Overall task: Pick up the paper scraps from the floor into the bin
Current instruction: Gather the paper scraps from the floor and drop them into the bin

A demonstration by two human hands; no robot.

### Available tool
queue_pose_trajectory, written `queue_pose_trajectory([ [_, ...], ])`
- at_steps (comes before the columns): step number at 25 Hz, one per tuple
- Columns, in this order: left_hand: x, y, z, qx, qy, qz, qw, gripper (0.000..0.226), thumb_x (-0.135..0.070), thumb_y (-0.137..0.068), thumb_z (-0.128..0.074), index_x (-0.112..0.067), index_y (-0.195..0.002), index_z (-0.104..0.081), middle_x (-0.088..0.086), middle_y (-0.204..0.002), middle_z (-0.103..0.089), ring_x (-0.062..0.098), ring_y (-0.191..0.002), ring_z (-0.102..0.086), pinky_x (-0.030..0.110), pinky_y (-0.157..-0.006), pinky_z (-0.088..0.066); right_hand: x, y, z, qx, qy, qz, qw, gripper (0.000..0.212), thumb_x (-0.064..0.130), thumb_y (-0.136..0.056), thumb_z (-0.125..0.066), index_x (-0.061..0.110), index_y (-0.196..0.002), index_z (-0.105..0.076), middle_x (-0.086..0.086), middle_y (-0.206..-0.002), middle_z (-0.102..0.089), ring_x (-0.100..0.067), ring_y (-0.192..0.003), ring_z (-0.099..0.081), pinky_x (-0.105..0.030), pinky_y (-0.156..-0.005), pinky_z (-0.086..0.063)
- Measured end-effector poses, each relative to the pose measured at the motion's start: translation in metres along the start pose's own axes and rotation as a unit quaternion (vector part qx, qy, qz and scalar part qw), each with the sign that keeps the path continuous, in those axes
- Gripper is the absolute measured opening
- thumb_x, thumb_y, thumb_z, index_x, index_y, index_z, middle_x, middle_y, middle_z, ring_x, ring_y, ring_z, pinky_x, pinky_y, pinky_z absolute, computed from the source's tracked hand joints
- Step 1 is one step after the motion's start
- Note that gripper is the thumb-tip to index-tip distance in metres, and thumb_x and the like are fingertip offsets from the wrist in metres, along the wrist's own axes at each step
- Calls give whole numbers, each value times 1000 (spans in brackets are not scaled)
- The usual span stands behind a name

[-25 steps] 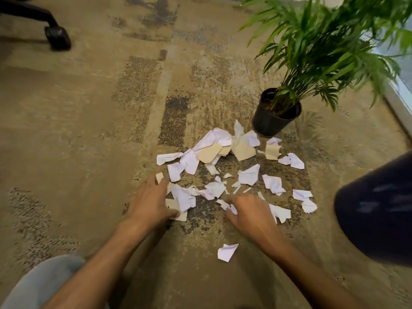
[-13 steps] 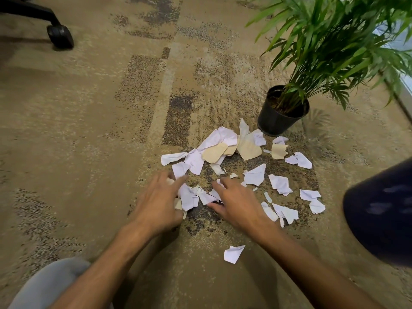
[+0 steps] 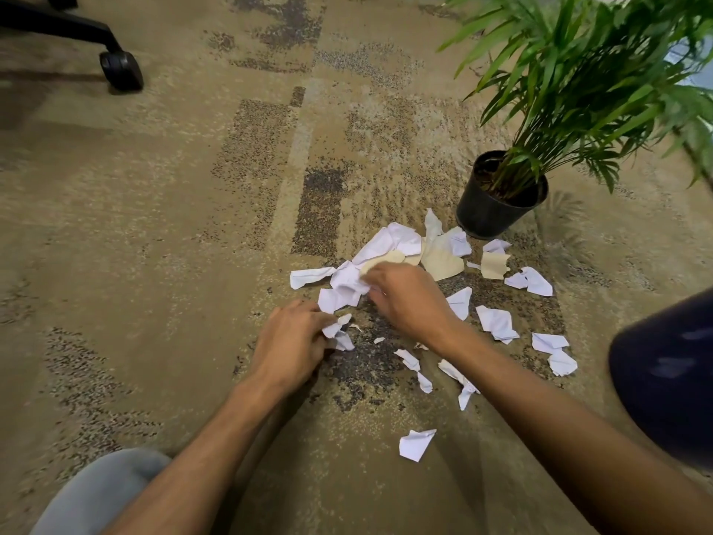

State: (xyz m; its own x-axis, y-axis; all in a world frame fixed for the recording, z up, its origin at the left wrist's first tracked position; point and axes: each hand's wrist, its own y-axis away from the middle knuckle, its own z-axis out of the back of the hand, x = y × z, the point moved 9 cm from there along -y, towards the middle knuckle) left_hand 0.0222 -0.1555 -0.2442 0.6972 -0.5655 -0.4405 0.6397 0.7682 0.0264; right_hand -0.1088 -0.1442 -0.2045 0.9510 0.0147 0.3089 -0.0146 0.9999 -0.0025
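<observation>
The floor is a tan carpet (image 3: 162,233) with darker speckled patches, open and unobstructed across its whole left half up to one black chair caster (image 3: 121,70) at the far left corner. On the right, one black plant pot (image 3: 487,214) stands on the carpet, its green fronds (image 3: 594,71) overhanging the upper right. A dark rounded bin (image 3: 667,376) cuts in at the right edge, near the person.

The paper scraps (image 3: 401,245) lie in one loose patch between the pot and the person, the farthest pieces just beside the pot's base. Most are white; three or so are tan. An exact count cannot be given, as pieces overlap. One single white scrap (image 3: 414,445) lies apart, nearest the person, between the two forearms.

The left hand (image 3: 291,345) rests at the near left edge of the patch, fingers curled and grasping crumpled white scraps (image 3: 339,334). The right hand (image 3: 409,299) reaches over the middle of the patch, fingers bent down onto a crumpled white piece (image 3: 347,281); whether it truly grips that piece cannot be told. One grey-clad knee (image 3: 96,496) shows at the bottom left.
</observation>
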Motion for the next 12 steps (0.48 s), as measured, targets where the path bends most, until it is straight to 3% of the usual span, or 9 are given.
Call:
queue_pose_trajectory([
  [3, 21, -1, 4, -17, 95, 74, 993, 26, -27, -80, -74, -22, -106, -72, -8, -99, -69, 10, -84, -61, 27, -72, -49, 12, -40, -23, 29, 120, 62, 990, 22, 3, -92, -60, 8, -111, -69, -4, -97, -66, -19, -83, -64, -22, -66, -49],
  [5, 25, -1, 3, 1, 78, 82, 994, 22, -32, -82, -71, -23, -102, -69, -7, -99, -66, 16, -88, -61, 33, -76, -49, 12, -52, -41, 66, 151, 69, 984, 23, 1, -92, -58, 4, -115, -63, -7, -99, -61, -22, -89, -61, -30, -71, -56],
  [8, 21, 2, -1, 57, -30, 64, 996, 34, -45, -86, -59, -25, -114, -60, -4, -116, -54, 20, -109, -49, 38, -90, -41, 9, -52, -51, 110, 123, 56, 985, 52, 7, -93, -50, 7, -144, -38, -16, -133, -50, -29, -118, -51, -41, -91, -52],
  [10, 19, 4, -5, 93, -87, 56, 990, 44, -50, -86, -51, -25, -123, -52, -3, -127, -46, 20, -120, -41, 40, -97, -36, 9, -45, -50, 142, 87, 44, 985, 66, 24, -93, -48, 9, -152, -22, -16, -147, -38, -29, -128, -44, -41, -99, -44],
  [12, 16, 8, -11, 125, -108, 51, 985, 53, -50, -88, -48, -24, -134, -42, 1, -135, -38, 21, -124, -37, 40, -99, -37, 13, -42, -49, 156, 80, 52, 983, 74, 40, -93, -49, 13, -154, -17, -17, -153, -30, -30, -133, -40, -42, -102, -42],
])
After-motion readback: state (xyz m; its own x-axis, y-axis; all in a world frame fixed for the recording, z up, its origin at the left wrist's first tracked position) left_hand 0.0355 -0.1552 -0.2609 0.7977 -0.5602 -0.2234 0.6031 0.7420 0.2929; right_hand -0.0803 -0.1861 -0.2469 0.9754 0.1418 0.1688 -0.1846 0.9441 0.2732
